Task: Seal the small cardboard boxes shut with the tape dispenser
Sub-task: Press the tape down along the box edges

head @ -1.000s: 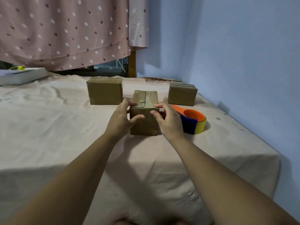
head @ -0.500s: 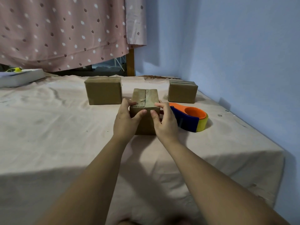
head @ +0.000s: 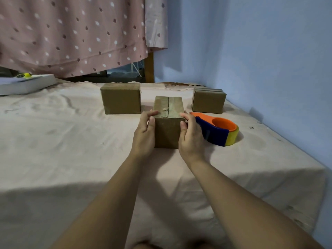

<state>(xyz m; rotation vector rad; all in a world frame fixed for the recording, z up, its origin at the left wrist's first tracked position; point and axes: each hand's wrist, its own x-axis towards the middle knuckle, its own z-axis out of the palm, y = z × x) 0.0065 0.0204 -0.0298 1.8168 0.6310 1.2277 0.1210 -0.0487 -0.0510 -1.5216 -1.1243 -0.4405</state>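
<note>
A pale blue wall [head: 260, 51] fills 12 to 3 o'clock. A pink dotted curtain [head: 71, 33] hangs at 10 to 11, with a dark window [head: 124, 73] strip below its hem, beside a wooden post [head: 149, 69]. A creased cream sheet [head: 53, 141] lies beneath, shadowed toward 6.

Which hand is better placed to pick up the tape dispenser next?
Probably the right hand: the dispenser lies just beside it, right of the box both hands hold. The left hand is on the box's far side.
</note>
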